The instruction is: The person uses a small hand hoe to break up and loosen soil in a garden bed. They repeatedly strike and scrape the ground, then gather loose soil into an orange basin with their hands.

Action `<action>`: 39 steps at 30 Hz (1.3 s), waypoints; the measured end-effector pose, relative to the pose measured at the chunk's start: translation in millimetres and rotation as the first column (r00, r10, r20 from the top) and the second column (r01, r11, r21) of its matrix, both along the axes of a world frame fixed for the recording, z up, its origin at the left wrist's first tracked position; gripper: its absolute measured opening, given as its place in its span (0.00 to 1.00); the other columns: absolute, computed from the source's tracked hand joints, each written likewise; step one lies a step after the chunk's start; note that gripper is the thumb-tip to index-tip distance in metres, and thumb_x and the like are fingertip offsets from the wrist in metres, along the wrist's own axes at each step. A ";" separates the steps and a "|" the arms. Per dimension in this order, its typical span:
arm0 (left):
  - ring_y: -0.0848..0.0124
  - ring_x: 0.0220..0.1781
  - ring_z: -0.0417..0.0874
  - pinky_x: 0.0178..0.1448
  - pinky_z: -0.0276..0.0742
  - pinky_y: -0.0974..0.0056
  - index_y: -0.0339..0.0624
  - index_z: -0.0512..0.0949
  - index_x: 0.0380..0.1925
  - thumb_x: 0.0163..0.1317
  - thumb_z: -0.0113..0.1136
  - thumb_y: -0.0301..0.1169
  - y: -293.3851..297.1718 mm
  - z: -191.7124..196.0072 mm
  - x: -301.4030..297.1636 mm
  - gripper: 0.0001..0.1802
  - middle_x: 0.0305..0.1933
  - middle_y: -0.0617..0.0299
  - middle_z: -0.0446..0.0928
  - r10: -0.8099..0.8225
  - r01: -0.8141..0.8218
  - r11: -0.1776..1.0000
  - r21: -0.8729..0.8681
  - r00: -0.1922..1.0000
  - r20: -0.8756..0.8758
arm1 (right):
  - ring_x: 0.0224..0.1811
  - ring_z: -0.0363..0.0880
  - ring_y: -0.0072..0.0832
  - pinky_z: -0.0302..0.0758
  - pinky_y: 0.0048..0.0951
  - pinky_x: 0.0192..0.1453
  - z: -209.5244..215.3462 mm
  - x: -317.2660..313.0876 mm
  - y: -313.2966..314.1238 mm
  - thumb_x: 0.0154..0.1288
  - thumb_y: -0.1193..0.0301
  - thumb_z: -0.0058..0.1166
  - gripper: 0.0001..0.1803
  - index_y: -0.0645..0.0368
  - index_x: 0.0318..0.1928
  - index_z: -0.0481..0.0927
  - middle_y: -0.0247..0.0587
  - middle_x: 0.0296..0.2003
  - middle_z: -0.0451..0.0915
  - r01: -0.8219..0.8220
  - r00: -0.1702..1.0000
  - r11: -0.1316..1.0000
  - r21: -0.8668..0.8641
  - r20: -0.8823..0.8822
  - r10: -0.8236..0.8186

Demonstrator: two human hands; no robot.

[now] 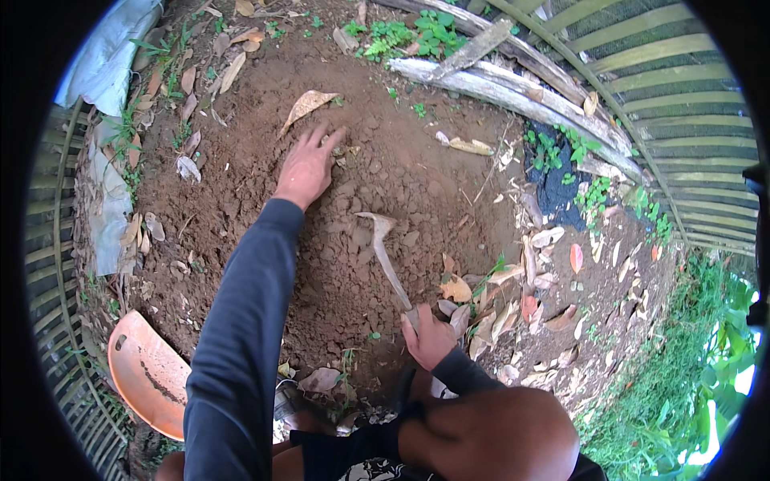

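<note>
My left hand [306, 167] reaches far out over the brown soil [345, 264], fingers spread and palm down. Its fingertips are at the loose dirt, and I see nothing held in it. Just beyond them lies a large dry tan leaf [306, 107]. My right hand [431, 341], nearer to me, is wrapped around the handle end of a small hand hoe [390, 264]. The hoe's bent, soil-coated metal head points away from me and rests at the crumbly clods, to the right of my left forearm.
An orange plastic scoop-like container [144, 365] lies at the left. Weathered logs [513, 92] and a slatted bamboo fence [666, 104] border the far right. Dry leaves [505, 321] litter the right side. Pale sheeting [108, 56] hangs at the far left. My bent knee [505, 429] is close below.
</note>
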State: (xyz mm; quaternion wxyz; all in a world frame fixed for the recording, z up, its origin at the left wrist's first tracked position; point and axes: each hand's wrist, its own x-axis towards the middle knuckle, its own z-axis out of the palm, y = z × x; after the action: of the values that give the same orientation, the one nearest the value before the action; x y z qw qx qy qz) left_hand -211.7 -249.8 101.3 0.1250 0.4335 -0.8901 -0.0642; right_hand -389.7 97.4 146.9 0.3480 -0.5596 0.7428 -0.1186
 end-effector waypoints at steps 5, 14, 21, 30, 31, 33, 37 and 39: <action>0.49 0.55 0.86 0.63 0.82 0.53 0.48 0.85 0.57 0.63 0.60 0.21 -41.0 -7.9 16.0 0.22 0.53 0.47 0.85 0.053 -0.032 0.980 0.197 0.993 -0.102 | 0.27 0.84 0.62 0.79 0.55 0.32 5.8 -36.2 -54.5 0.79 0.58 0.54 0.18 0.59 0.53 0.70 0.61 0.26 0.83 0.100 0.995 0.968 -0.228 0.010 -0.101; 0.46 0.45 0.88 0.52 0.83 0.52 0.40 0.89 0.43 0.67 0.65 0.38 -74.4 8.7 281.0 0.14 0.40 0.40 0.86 0.882 -0.468 0.453 0.759 0.361 -0.304 | 0.37 0.85 0.56 0.78 0.50 0.41 -12.4 -64.6 -210.4 0.79 0.56 0.54 0.19 0.61 0.49 0.77 0.59 0.31 0.84 0.158 0.961 0.962 -0.223 0.258 -0.098; 0.45 0.67 0.79 0.71 0.77 0.46 0.43 0.79 0.64 0.59 0.66 0.27 2.1 22.3 387.7 0.29 0.68 0.47 0.76 0.561 -0.585 0.802 -0.119 0.669 0.488 | 0.27 0.79 0.34 0.74 0.37 0.35 -46.5 -65.2 -149.4 0.79 0.59 0.57 0.16 0.61 0.47 0.78 0.46 0.27 0.80 0.216 0.905 0.976 -0.036 0.384 -0.186; 0.53 0.65 0.79 0.71 0.81 0.51 0.51 0.78 0.66 0.72 0.64 0.44 111.9 60.5 146.4 0.26 0.70 0.51 0.68 -0.041 0.123 0.751 0.649 0.989 -0.140 | 0.17 0.65 0.14 0.66 0.22 0.18 -2.1 -32.6 -172.6 0.83 0.55 0.49 0.15 0.54 0.47 0.71 0.26 0.24 0.69 0.373 0.635 0.909 0.188 0.662 -0.398; 0.56 0.64 0.80 0.68 0.83 0.54 0.52 0.80 0.62 0.73 0.63 0.39 111.5 55.2 142.1 0.20 0.66 0.52 0.71 0.005 0.068 0.725 0.686 0.995 -0.104 | 0.16 0.64 0.14 0.66 0.21 0.16 0.2 -29.6 -190.1 0.84 0.54 0.48 0.16 0.52 0.46 0.70 0.25 0.24 0.68 0.393 0.641 0.886 0.246 0.618 -0.456; 0.60 0.57 0.83 0.65 0.85 0.58 0.46 0.84 0.49 0.70 0.64 0.27 101.9 44.3 149.5 0.09 0.61 0.55 0.77 0.456 0.101 0.461 0.881 0.825 -0.333 | 0.16 0.65 0.15 0.69 0.23 0.16 -2.8 -24.5 -213.9 0.84 0.50 0.46 0.18 0.51 0.46 0.69 0.26 0.24 0.68 0.325 0.635 0.897 0.301 0.633 -0.443; 0.58 0.59 0.83 0.69 0.81 0.56 0.41 0.82 0.45 0.68 0.63 0.22 74.5 37.7 215.2 0.07 0.61 0.52 0.79 0.333 -0.140 0.767 0.626 0.921 -0.202 | 0.16 0.66 0.18 0.72 0.27 0.15 -26.8 -11.7 -187.6 0.82 0.43 0.44 0.22 0.49 0.49 0.69 0.26 0.23 0.67 0.127 0.761 0.864 0.488 0.510 -0.400; 0.51 0.65 0.80 0.72 0.76 0.52 0.38 0.80 0.53 0.69 0.61 0.23 52.4 42.4 267.5 0.14 0.66 0.46 0.75 0.284 -0.267 0.920 0.286 0.959 -0.019 | 0.16 0.69 0.20 0.73 0.29 0.18 -34.7 0.0 -139.4 0.83 0.47 0.43 0.21 0.52 0.51 0.70 0.28 0.21 0.67 0.066 0.786 0.894 0.443 0.528 -0.320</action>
State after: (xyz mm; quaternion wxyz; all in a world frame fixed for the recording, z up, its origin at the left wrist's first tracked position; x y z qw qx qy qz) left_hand 55.7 -197.4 143.7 0.0969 0.5655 -0.7980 -0.1845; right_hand -389.7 -42.0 112.2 0.6532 -0.3306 0.6605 -0.1670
